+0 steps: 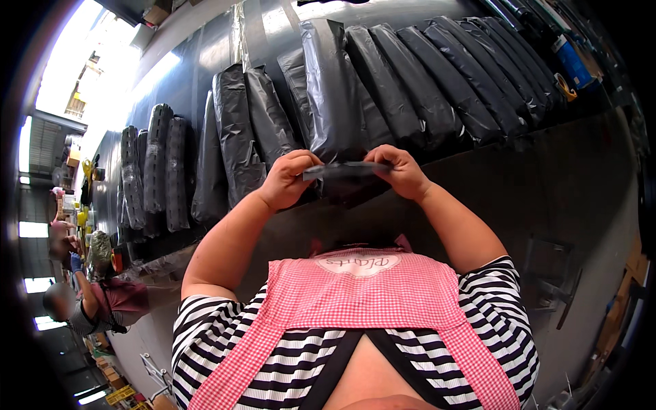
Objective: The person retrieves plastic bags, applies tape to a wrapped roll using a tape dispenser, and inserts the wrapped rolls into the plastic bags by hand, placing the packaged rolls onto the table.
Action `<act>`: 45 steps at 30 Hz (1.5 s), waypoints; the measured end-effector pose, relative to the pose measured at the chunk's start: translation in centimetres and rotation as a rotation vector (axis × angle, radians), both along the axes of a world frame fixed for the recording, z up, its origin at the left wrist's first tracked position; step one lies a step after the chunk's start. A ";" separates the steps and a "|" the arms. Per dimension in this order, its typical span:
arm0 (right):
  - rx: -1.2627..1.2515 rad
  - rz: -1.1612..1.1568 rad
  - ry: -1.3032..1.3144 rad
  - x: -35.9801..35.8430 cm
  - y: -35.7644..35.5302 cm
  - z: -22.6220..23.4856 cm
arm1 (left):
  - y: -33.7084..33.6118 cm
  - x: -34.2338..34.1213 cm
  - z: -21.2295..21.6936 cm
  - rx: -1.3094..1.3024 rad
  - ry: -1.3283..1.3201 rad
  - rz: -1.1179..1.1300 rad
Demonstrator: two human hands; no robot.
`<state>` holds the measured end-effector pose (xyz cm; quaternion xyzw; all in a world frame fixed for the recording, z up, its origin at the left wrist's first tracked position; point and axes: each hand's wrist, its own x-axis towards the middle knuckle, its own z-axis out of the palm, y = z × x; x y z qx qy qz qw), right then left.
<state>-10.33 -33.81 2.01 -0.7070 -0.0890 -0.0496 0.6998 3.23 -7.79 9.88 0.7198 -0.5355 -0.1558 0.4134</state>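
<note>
A long, filled black plastic bag [331, 89] lies on the dark table in front of me, its near end toward my body. Across that end runs a folded flap [348, 169] of the same film. My left hand [290, 179] pinches the flap's left corner, fingers closed. At the right corner my right hand [404, 172] is also closed on the film, with the thumb and fingers pressed together. The flap is stretched between both hands. Whether it is stuck down I cannot tell.
Several similar black bags [417, 89] lie side by side to the right, with more on the left beside bundles wrapped in dark film [158, 157]. At far right are a blue cylinder [574, 63] and a yellow tape roll [565, 87]. A co-worker [102, 301] stands at left.
</note>
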 end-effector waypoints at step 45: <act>-0.694 -0.529 0.384 8.1 2.9 7.0 | -5.0 -1.5 -6.8 -0.003 0.420 0.853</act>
